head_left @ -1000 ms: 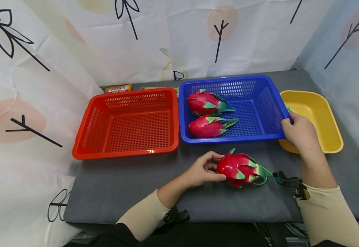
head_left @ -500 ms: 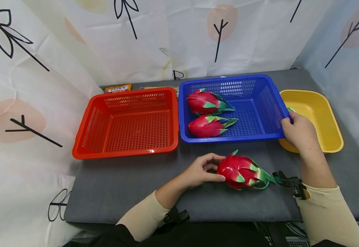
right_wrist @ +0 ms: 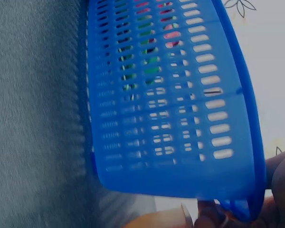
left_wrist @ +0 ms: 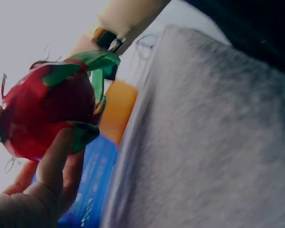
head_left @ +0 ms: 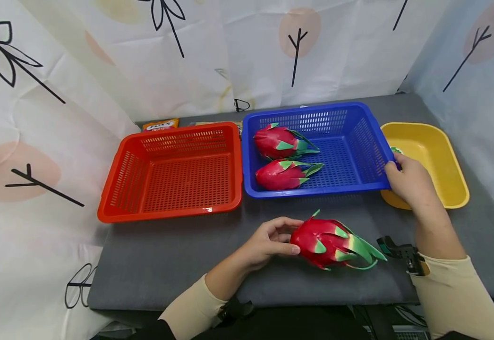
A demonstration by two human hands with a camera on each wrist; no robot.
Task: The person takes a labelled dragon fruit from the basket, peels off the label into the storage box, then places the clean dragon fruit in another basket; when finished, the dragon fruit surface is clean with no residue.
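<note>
My left hand (head_left: 270,243) grips a red dragon fruit (head_left: 325,243) by its rounded end, above the table in front of the blue basket. In the left wrist view, thumb and fingers curl round the dragon fruit (left_wrist: 52,104). Two more dragon fruits, a rear one (head_left: 278,141) and a front one (head_left: 283,174), lie side by side in the left half of the blue basket (head_left: 310,192). My right hand (head_left: 413,182) pinches that basket's right rim. In the right wrist view, the slotted blue basket wall (right_wrist: 180,183) fills the middle, with fingers at its corner.
A red basket (head_left: 170,215) stands at the left, close to the blue one. At the right, a yellow tub (head_left: 444,179) sits partly behind my right hand. An orange snack packet (head_left: 160,125) lies behind the red basket on the grey table (head_left: 179,269). Printed curtains surround it.
My left hand has drawn the dragon fruit slightly down and to the left, toward my body. My right hand stays on the blue basket's rim. The view has shifted a little.
</note>
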